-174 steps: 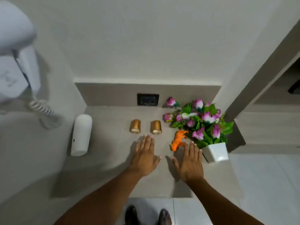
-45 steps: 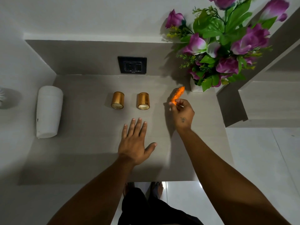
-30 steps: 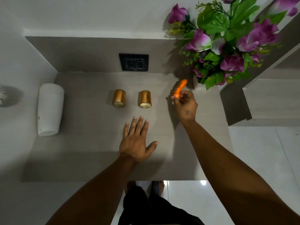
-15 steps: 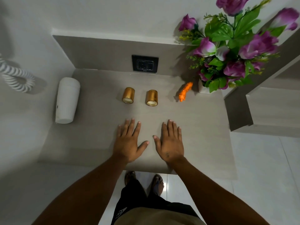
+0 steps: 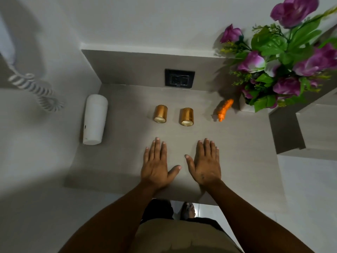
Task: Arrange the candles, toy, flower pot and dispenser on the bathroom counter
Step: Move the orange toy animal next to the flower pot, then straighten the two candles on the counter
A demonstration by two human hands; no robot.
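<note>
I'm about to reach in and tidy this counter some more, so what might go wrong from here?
The orange toy sits close beside the white flower pot, under overhanging leaves; reaching for it may brush the blooms and tip the pot. The two gold candles stand just beyond the left hand and right hand; a forward sweep might topple them.

black wall socket (image 5: 179, 78), coiled white cord (image 5: 34, 90)

Head camera, steep downward view, counter (image 5: 237, 152) near.
</note>
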